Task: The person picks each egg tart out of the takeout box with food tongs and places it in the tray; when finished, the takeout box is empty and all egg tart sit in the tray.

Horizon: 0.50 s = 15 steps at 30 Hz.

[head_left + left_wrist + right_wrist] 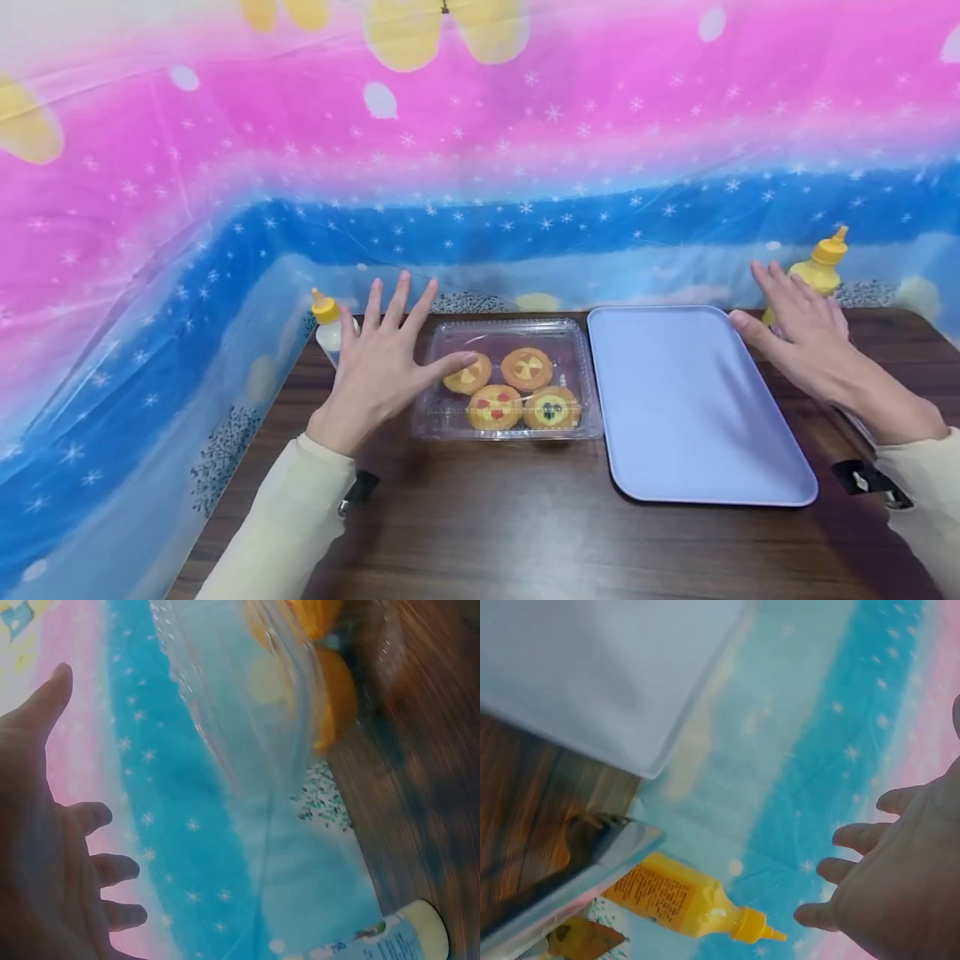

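My left hand (375, 367) is spread with nothing in it, its thumb overlapping the left side of a clear plastic box (450, 425) in the head view. Inside the box lie several round tarts (527, 368), some with red or dark pieces on top. Behind that hand, a white squeeze bottle (326, 312) with a yellow cap is partly hidden. To the right, my right hand (806, 333) holds nothing, its fingers extended over the far right corner of a pale blue tray (697, 400). A yellow squeeze bottle (819, 271) stands beyond it, partly covered.
Everything rests on a dark wooden table (480, 517). A patterned pink and blue cloth (480, 150) hangs behind and at the left. In the right wrist view, a flat clear-edged object (615, 855) of unclear kind lies near the yellow bottle.
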### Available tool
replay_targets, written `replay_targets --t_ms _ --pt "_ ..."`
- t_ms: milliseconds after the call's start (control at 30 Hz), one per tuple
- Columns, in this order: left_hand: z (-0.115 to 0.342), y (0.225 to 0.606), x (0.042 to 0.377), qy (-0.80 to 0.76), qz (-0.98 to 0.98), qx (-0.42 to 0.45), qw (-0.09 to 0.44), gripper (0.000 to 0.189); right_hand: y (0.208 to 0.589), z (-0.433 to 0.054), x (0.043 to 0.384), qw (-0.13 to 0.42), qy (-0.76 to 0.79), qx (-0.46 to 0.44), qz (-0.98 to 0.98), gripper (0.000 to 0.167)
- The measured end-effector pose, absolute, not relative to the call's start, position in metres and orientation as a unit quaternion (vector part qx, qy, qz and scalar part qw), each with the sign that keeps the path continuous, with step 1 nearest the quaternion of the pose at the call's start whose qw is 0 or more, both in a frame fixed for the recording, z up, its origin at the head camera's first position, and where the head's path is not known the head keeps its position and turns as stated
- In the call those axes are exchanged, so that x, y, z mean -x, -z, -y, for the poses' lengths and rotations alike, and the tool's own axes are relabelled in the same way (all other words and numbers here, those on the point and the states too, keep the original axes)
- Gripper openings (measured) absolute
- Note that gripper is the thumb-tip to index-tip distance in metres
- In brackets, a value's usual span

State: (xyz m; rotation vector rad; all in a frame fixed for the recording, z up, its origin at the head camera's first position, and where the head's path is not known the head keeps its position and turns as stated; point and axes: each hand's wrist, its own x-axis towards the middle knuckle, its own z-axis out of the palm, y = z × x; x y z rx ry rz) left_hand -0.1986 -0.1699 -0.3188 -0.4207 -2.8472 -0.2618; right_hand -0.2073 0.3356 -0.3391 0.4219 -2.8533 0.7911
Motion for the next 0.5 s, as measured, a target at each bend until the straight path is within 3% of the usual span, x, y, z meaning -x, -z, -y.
replay_targets --t_ms 167,400,500 --pt "0.162 0.319 0.194 0.112 0.970 0.159 0.144 0.106 0.333 -0.337 0.207 0.076 -0.352 -0.152 0.921 0.069" --pt "0.150 0.316 0.188 0.136 0.963 0.173 0.153 0.102 0.329 -0.333 0.205 0.009 -0.491 -0.148 0.858 0.062" --pt "0.143 0.315 0.185 0.140 0.962 0.179 0.153 0.101 0.335 -0.337 0.210 -0.001 -0.605 -0.189 0.774 0.061"
